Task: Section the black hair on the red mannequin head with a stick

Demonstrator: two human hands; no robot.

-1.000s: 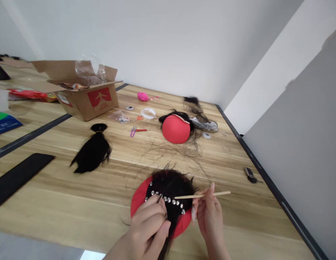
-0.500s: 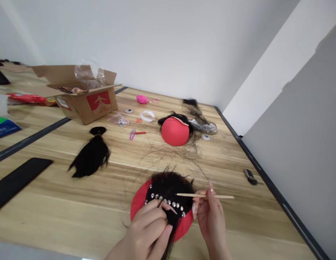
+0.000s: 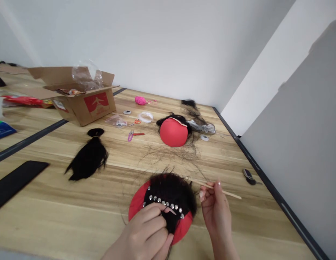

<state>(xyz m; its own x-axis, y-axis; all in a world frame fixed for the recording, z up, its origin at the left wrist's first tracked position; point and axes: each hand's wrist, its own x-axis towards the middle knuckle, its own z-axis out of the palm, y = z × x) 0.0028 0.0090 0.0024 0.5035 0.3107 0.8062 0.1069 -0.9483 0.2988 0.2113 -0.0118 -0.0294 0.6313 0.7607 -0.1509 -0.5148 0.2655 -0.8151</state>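
Note:
A red dome form (image 3: 135, 207) lies near the table's front edge, covered by black hair (image 3: 170, 187) pinned down with a row of silver pins (image 3: 164, 203). My left hand (image 3: 146, 233) rests on the front of it, fingers pinched on a strand of the hair. My right hand (image 3: 215, 206) hovers just right of the dome, fingers closed on a thin wooden stick (image 3: 227, 193) that points away to the right.
A second red dome with hair (image 3: 173, 131) sits farther back. A loose black hair bundle (image 3: 88, 157), small scissors (image 3: 135, 134), a tape roll (image 3: 145, 116), an open cardboard box (image 3: 75, 94) and a black flat object (image 3: 16, 178) lie on the wooden table (image 3: 62, 209). Grey wall at right.
My right hand has drawn the stick back to the right, off the hair, and tilted it. My left hand has stayed on the pinned hair. The view has shifted slightly.

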